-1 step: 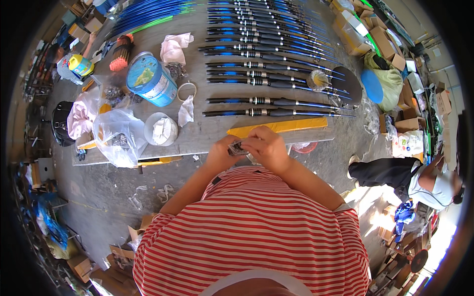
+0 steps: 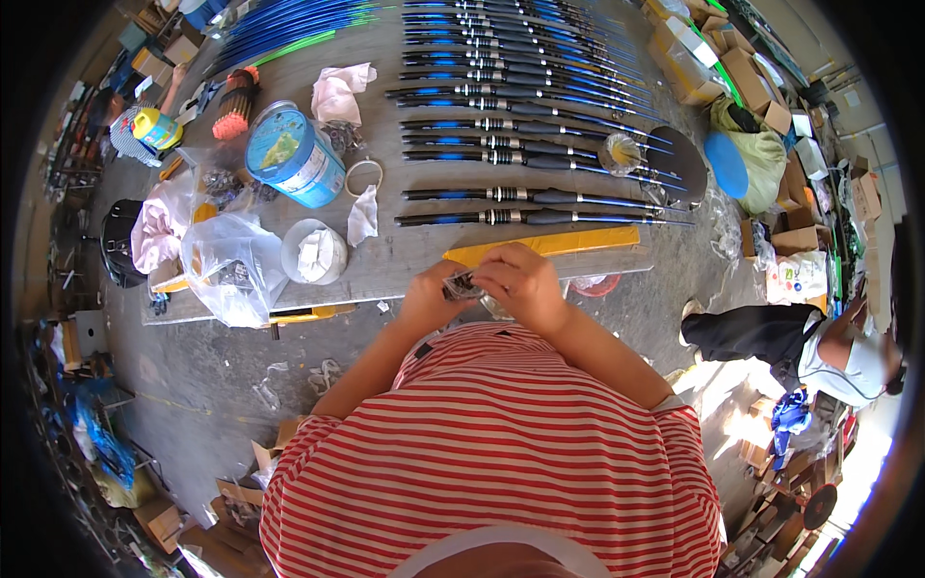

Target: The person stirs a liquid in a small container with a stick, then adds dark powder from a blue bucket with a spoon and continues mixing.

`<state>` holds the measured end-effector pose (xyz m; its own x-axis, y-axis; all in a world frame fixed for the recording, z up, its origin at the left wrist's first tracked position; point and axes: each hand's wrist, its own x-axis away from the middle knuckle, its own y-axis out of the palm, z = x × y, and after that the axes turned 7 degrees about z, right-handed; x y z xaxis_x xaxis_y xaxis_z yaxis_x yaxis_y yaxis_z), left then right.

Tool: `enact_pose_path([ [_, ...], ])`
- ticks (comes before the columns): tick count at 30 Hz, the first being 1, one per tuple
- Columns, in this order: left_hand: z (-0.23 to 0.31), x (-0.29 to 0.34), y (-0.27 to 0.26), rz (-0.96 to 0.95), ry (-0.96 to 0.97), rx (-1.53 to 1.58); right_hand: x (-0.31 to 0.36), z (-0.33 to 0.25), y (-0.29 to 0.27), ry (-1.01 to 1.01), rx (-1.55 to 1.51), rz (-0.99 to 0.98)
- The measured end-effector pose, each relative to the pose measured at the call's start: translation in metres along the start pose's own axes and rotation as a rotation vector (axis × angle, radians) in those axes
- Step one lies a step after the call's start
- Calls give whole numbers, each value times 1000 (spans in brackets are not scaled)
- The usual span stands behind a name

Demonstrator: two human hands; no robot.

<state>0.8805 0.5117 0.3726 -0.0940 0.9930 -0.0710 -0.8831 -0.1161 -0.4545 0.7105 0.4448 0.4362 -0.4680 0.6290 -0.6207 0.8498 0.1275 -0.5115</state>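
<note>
My left hand [image 2: 426, 297] is closed around a small clear plastic bag [image 2: 461, 286] with dark little pieces in it, just off the table's front edge. The fingertips of my right hand [image 2: 526, 287] are pinched together at the bag's mouth; whether they hold a single piece is too small to see. Just beyond my hands, a yellow strip [image 2: 568, 244] lies along the table edge. Farther off, several black and blue fishing rods [image 2: 540, 197] lie side by side across the table [image 2: 385, 255].
On the left stand a blue bucket [image 2: 297, 159], a white tub [image 2: 315, 254] and a clear plastic bag [image 2: 231, 268]. A glass jar [image 2: 620, 154] sits by the rods' thin ends. Two other people [image 2: 838, 361] [image 2: 145, 125] are nearby, right and far left. Cardboard boxes [image 2: 747, 87] line the right side.
</note>
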Motion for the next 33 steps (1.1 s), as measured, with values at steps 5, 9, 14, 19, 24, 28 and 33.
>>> enact_pose_path([
  [5,-33,-19,-18,1,-8,2,9,13,-9,397,-145,88],
  [9,-54,-47,-64,-157,-22,-157,40,31,-32,681,-257,269],
  [14,-67,-81,-78,-519,115,-502,105,40,-67,962,-162,321],
  [19,-61,-106,-46,-725,62,-679,157,30,-87,1108,-67,429],
  [24,-60,-110,-28,-683,126,-716,186,22,-103,1137,-136,644],
  [28,-54,-93,-30,-405,194,-676,202,28,-124,1144,-265,862],
  [33,-23,-73,-15,-16,321,-548,208,51,-154,1184,-236,1058],
])
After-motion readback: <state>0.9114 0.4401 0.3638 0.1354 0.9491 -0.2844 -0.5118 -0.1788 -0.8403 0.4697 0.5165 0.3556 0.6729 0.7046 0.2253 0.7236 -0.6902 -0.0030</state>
